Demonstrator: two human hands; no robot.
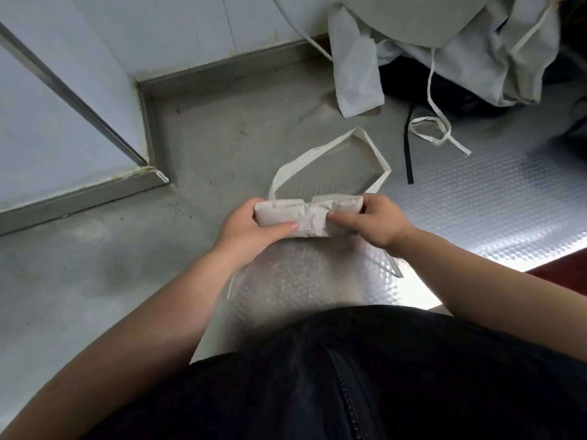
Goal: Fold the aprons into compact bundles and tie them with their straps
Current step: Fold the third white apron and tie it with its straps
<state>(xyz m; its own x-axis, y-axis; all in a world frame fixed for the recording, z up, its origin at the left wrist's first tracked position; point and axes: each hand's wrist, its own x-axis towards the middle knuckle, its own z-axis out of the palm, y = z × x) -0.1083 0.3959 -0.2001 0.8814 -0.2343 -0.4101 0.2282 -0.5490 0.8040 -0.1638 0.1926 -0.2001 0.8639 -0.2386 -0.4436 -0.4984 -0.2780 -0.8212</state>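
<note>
Two-handed hold on bundle (286, 214), low at counter (476, 201) near front edge: pinched by left hand (251, 227) at one end, by right hand (378, 223) beside middle wrap, fingers (343, 215) curled tight. Could spring unfolded if eased before knotting; might also loosen through slack strap (392, 265), trailing loop (317, 151).

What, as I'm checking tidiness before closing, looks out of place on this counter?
Nothing damaged or spilled, but unfolded aprons lie crumpled at the far right, straps trailing over the counter. The folded bundle in the left hand and right hand has its loop loose.
</note>
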